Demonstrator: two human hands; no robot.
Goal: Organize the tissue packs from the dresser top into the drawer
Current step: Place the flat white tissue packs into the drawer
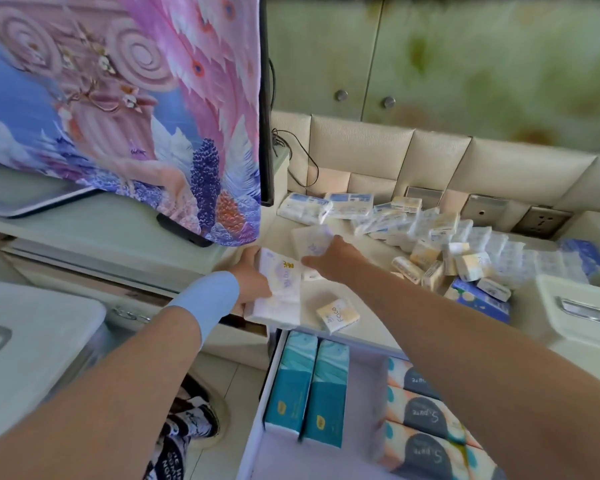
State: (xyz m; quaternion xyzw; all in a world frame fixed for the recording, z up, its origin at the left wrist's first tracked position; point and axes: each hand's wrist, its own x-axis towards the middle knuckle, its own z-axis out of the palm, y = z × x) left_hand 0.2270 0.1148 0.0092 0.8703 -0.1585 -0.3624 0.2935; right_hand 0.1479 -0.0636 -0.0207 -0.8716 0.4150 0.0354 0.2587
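My left hand [252, 280] grips the left side of a large white tissue pack [283, 292] at the front left edge of the dresser top [371, 237]. My right hand [329, 256] reaches over it and rests on a second white pack [309, 237] just behind. A small yellow pack [338, 315] lies beside them near the edge. Many small tissue packs [440, 244] are heaped across the dresser top to the right. Below, the open drawer [274, 362] holds two teal packs [309, 386] on the left and stacked orange and grey packs [426, 420] on the right.
A screen under a pink and blue cloth [118, 109] stands at the left. A white lidded box [579, 306] sits at the dresser's right edge, a blue box [482, 299] beside it. Wall sockets [541, 220] and a padded back panel lie behind the packs.
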